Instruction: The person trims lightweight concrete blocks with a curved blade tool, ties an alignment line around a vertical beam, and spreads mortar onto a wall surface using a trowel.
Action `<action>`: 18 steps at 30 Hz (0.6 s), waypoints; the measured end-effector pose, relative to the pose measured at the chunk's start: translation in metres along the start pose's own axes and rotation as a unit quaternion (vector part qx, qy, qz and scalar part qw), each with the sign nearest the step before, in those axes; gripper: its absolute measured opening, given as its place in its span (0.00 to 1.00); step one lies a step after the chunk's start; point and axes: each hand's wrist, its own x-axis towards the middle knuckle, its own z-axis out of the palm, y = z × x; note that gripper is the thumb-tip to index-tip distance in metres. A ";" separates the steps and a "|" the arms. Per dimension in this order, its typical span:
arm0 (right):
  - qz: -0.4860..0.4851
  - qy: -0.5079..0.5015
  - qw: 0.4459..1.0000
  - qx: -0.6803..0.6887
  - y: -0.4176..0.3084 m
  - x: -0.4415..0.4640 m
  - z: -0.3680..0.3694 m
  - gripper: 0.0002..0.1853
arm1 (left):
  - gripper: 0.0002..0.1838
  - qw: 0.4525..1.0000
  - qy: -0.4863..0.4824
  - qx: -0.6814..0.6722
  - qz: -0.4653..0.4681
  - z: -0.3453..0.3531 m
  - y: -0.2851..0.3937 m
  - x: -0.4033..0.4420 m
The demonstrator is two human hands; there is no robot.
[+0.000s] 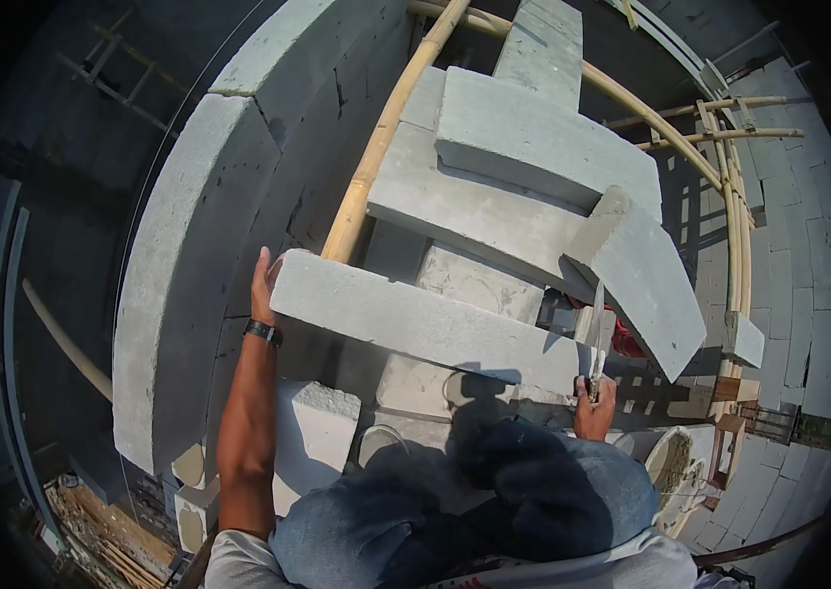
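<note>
- My left hand point(264, 287) touches the left end of the long pale block point(425, 314); its fingers are partly hidden, so I cannot tell how far they close.
- My right hand point(595, 409) is closed around a thin-bladed tool point(599, 319), near the block's right end.
- The block lies crosswise beyond my knees point(553, 481), beside the block wall point(180, 196).

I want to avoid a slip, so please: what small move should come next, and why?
Probably steady the long block with the left hand before moving the tool: that hand is at one end, while the right hand grips the tool, its thin blade close to the other end.
</note>
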 end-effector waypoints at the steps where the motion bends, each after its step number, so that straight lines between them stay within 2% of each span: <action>1: -0.001 0.006 1.000 0.014 -0.001 0.004 -0.004 0.17 | 0.47 0.999 0.047 0.002 -0.010 0.001 0.001 0.000; 2: 0.033 -0.015 0.999 -0.002 -0.002 0.008 -0.010 0.17 | 0.48 0.995 0.097 0.004 -0.025 0.000 -0.001 -0.004; 4: 0.091 -0.056 0.994 -0.024 -0.005 0.029 -0.015 0.16 | 0.49 0.994 0.100 -0.007 -0.048 0.022 0.025 -0.011; 5: 0.044 -0.032 0.998 0.011 -0.011 0.034 -0.012 0.17 | 0.49 0.993 0.103 -0.006 -0.052 0.023 0.034 -0.006; 7: 0.042 -0.061 0.997 -0.018 -0.021 0.047 -0.009 0.17 | 0.52 0.992 0.085 0.017 -0.090 0.019 0.048 0.005; 9: 0.022 -0.087 0.995 -0.044 -0.038 0.061 -0.005 0.14 | 0.54 0.981 0.164 0.081 -0.059 0.033 0.049 0.011; 10: -0.019 -0.084 0.994 -0.073 -0.038 0.067 0.000 0.13 | 0.54 0.972 0.204 0.112 -0.042 0.039 0.052 0.016; 11: -0.062 -0.084 0.989 -0.102 -0.037 0.073 0.007 0.13 | 0.54 0.974 0.171 0.097 -0.111 0.007 0.041 0.038; 12: -0.107 -0.084 0.982 -0.130 -0.038 0.079 0.012 0.12 | 0.56 0.971 0.171 0.109 -0.123 0.016 0.048 0.040; 13: -0.048 -0.146 0.977 -0.146 -0.054 0.083 0.010 0.13 | 0.57 0.968 0.174 0.118 -0.135 0.035 0.059 0.035; 14: -0.097 -0.133 0.975 -0.151 -0.052 0.084 0.016 0.14 | 0.58 0.965 0.179 0.126 -0.143 0.046 0.066 0.032; 16: -0.201 -0.099 0.963 -0.153 -0.045 0.082 0.031 0.16 | 0.60 0.969 0.142 0.180 -0.092 0.027 0.045 0.050; 17: -0.165 -0.132 0.968 -0.136 -0.047 0.080 0.036 0.15 | 0.62 0.968 0.125 0.207 -0.065 0.018 0.038 0.055; 18: -0.180 -0.131 0.965 -0.140 -0.050 0.076 0.039 0.15 | 0.62 0.964 0.110 0.229 -0.077 0.020 0.040 0.051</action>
